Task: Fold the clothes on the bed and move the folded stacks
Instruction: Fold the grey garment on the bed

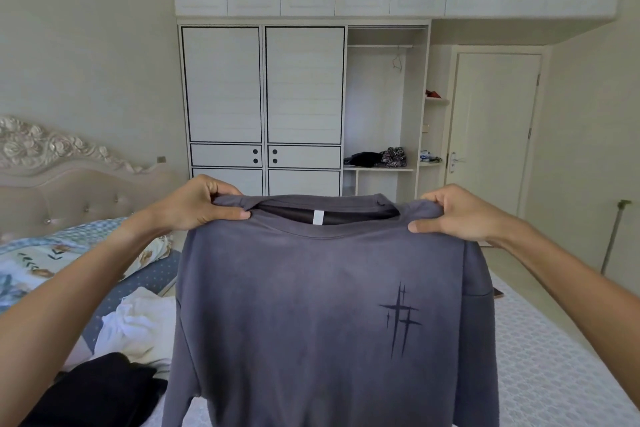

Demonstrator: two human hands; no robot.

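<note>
A grey T-shirt (311,305) with a dark cross-like print on its chest hangs upright in front of me, held up above the bed (554,357). My left hand (197,204) pinches its left shoulder beside the collar. At the other shoulder my right hand (457,211) pinches the cloth the same way. The shirt's lower hem runs out of the bottom of the frame. A white garment (138,322) lies crumpled on the bed at lower left, with a black garment (100,388) in front of it.
A padded headboard (69,184) and a patterned quilt (41,260) are at left. A white wardrobe (263,97) stands behind, its open section holding dark clothes (367,159) on a shelf. A closed door (495,128) is at right.
</note>
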